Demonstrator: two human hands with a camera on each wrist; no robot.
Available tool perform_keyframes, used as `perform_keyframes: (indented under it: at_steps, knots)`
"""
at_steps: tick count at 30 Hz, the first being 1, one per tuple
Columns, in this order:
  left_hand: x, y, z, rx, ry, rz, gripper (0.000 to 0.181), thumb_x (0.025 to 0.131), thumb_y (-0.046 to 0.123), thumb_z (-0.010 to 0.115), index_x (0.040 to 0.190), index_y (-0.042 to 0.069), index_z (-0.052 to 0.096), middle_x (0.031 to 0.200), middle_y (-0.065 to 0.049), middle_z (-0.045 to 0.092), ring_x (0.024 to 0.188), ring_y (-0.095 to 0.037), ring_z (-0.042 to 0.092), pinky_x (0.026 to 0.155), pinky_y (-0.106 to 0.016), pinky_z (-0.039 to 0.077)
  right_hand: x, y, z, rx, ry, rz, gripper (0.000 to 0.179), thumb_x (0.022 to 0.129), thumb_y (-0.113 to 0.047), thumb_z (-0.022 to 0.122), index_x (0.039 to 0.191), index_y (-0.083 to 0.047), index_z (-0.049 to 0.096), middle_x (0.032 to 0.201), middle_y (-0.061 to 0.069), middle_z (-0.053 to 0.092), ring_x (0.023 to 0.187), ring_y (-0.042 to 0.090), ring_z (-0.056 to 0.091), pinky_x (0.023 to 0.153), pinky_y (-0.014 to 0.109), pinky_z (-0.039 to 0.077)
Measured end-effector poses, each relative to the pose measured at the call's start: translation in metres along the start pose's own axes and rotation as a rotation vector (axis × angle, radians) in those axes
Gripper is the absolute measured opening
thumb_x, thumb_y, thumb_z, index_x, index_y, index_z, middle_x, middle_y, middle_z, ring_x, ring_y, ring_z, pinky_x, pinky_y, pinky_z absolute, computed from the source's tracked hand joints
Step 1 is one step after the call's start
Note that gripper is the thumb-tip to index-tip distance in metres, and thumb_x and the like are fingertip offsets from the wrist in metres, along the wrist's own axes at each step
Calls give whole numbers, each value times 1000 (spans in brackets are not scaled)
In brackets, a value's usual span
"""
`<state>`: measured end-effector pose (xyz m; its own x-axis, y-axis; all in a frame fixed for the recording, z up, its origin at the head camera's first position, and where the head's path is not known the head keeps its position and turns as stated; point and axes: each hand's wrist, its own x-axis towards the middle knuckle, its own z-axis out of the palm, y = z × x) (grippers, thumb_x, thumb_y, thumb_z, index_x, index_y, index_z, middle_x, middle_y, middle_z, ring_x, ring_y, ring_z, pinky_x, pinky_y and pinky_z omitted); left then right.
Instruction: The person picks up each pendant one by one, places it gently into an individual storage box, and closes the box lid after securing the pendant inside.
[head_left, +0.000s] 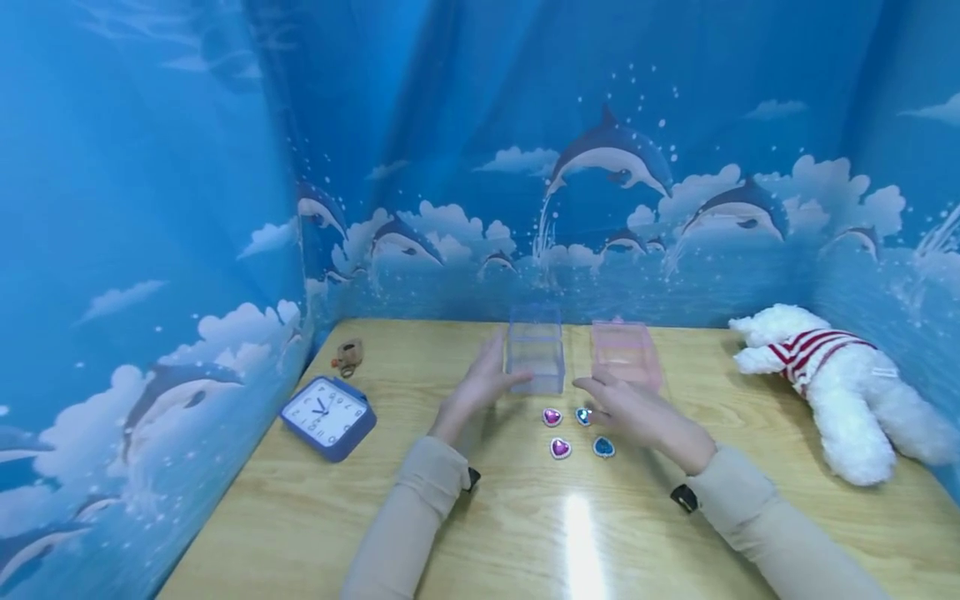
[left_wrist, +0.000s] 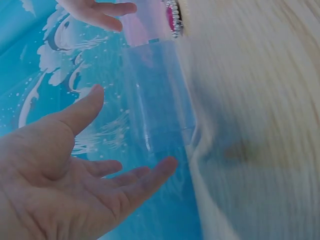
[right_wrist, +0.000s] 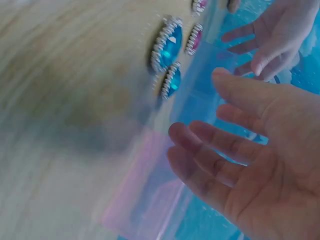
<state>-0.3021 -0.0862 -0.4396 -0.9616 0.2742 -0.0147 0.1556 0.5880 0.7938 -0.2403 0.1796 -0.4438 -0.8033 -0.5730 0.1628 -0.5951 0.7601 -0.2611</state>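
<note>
I see a dolphin curtain (head_left: 465,108) up top, wooden table (head_left: 517,533) below; left hand (head_left: 478,385) and right hand (head_left: 637,411) (mid-frame) empty, fingers loose.

Both arms (head_left: 401,525) are stretched out forward, kinda angled inward. Left hand (head_left: 480,385) is spread, thumb (left_wrist: 89,110) well apart from the fingers (left_wrist: 150,180); right hand (head_left: 637,410) looks relaxed, fingers slightly bent.

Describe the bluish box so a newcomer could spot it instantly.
On the wooden table, look to the far edge, before the dolphin curtain. Beside the left hand stands the bluish box, see-through like the pink box next to it but tinted blue.
</note>
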Motion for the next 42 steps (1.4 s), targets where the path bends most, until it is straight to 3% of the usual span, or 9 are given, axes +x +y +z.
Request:
perform_keyframes:
  at_steps: [4, 7, 14, 18, 23, 27, 36, 42]
  knots:
    - [7, -4, 6, -110, 4, 11, 94, 93, 19, 81, 168, 11, 24, 167, -20, 37, 155, -39, 38, 130, -58, 30, 3, 0, 6, 60, -42, 32, 58, 93, -17, 79, 144, 2, 57, 129, 28, 65, 95, 31, 74, 82, 43, 65]
    - [11, -5, 8, -165, -6, 19, 93, 91, 12, 81, 167, 11, 27, 162, -23, 44, 150, -42, 44, 128, -58, 33, 5, -2, 8, 64, -61, 51, 57, 92, -18, 80, 141, 2, 59, 118, 21, 69, 91, 24, 72, 79, 39, 65]
    - [17, -11, 8, -170, -13, -58, 93, 89, 16, 84, 165, 10, 31, 159, -22, 49, 144, -42, 51, 123, -59, 41, 10, -6, 9, 9, -130, 90, 55, 92, -22, 81, 139, 0, 62, 111, 13, 70, 84, 15, 63, 71, 29, 57]
    - [19, -15, 8, -174, -26, -91, 87, 89, 18, 84, 162, 10, 39, 149, -21, 57, 131, -40, 59, 114, -56, 50, 12, -6, 12, 12, -147, 89, 43, 92, -20, 81, 126, 1, 68, 103, 10, 67, 80, 13, 59, 67, 26, 54]
    - [21, -17, 8, -136, -27, -85, 89, 88, 19, 85, 163, 11, 37, 144, -21, 59, 126, -39, 61, 106, -51, 56, 14, -4, 15, 2, -162, 74, 26, 92, -17, 81, 111, -3, 71, 94, 5, 61, 73, 10, 54, 61, 21, 48]
    - [23, -18, 9, -161, -31, -90, 88, 89, 16, 84, 163, 11, 37, 144, -22, 58, 124, -39, 62, 98, -48, 61, 16, -4, 17, -18, -156, 51, 22, 91, -14, 81, 109, -2, 73, 95, 6, 65, 75, 10, 59, 65, 20, 53]
    - [21, -15, 10, -194, -21, -128, 87, 89, 16, 83, 163, 13, 37, 149, -21, 56, 129, -38, 60, 106, -51, 58, 18, -4, 18, -16, -174, 89, 24, 88, -11, 82, 109, -3, 73, 98, 7, 66, 77, 11, 61, 66, 19, 55]
    - [21, -13, 11, -163, -5, -141, 87, 89, 16, 83, 163, 12, 38, 146, -21, 58, 127, -39, 61, 106, -52, 56, 16, -2, 18, 1, -139, 68, 27, 86, -8, 82, 109, -3, 69, 97, 7, 60, 73, 10, 57, 61, 17, 51]
